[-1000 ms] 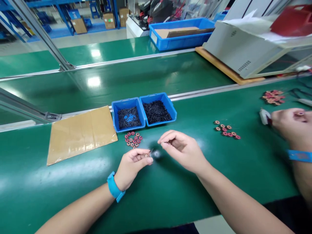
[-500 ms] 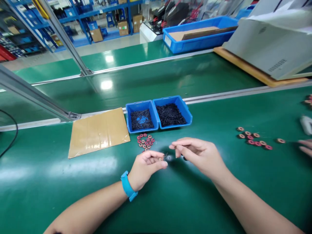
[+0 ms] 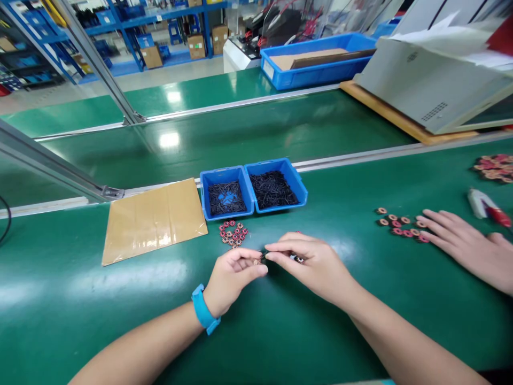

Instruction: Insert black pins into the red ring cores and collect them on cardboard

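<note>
My left hand [image 3: 230,280], with a blue band on its wrist, pinches a small copper-coloured ring coil [image 3: 257,262] between thumb and fingers. Against it, my right hand [image 3: 320,270] has thumb and forefinger closed at the coil's thin dark leads; whether a small sleeve is also in that pinch cannot be made out. A cluster of red and copper ring coils [image 3: 233,233] lies just beyond my left hand. Another dark ring [image 3: 298,259] shows under my right fingers, partly hidden. Behind stand two blue bins [image 3: 251,211] holding many short black pieces.
Cardboard [image 3: 156,222] lies left of the bins. On the right, another person's hand [image 3: 465,246] touches a group of ring coils [image 3: 395,222], near a white and red tool [image 3: 487,208] and a coil pile [image 3: 497,168]. A metal post [image 3: 48,160] rises at left.
My right hand has moved left and down to meet the coil in my left hand. The other person's hand has come in from the right onto the ring coils. The view has shifted slightly.
</note>
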Demonstrator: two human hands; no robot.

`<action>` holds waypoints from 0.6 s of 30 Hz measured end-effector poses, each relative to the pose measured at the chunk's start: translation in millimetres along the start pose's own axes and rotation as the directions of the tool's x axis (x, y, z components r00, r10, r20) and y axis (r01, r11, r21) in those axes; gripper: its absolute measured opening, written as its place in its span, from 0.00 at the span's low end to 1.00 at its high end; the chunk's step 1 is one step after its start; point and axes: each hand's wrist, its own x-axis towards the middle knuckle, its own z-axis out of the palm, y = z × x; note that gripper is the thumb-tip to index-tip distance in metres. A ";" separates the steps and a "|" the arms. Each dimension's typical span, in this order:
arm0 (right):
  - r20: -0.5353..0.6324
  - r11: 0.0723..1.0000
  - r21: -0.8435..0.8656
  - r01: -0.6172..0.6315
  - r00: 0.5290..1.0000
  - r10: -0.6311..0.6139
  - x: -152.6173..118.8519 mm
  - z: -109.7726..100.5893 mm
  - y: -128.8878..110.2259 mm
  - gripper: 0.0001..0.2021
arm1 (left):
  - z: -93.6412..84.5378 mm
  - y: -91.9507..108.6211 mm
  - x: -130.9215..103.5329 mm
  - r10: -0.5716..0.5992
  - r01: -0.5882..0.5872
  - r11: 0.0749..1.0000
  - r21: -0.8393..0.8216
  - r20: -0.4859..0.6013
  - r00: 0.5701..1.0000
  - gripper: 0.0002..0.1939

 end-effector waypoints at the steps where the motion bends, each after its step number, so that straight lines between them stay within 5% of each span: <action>1: -0.001 0.999 -0.020 0.028 1.000 -0.028 -0.6 0.9 0.3 0.05 | 0.1 0.2 -0.1 0.002 -0.002 1.000 0.001 0.000 1.000 0.16; 18: 0.031 0.879 -0.355 0.320 0.943 -0.331 -11.4 14.4 -10.0 0.09 | 5.0 2.0 -0.6 0.095 -0.096 0.995 -0.021 -0.039 0.995 0.10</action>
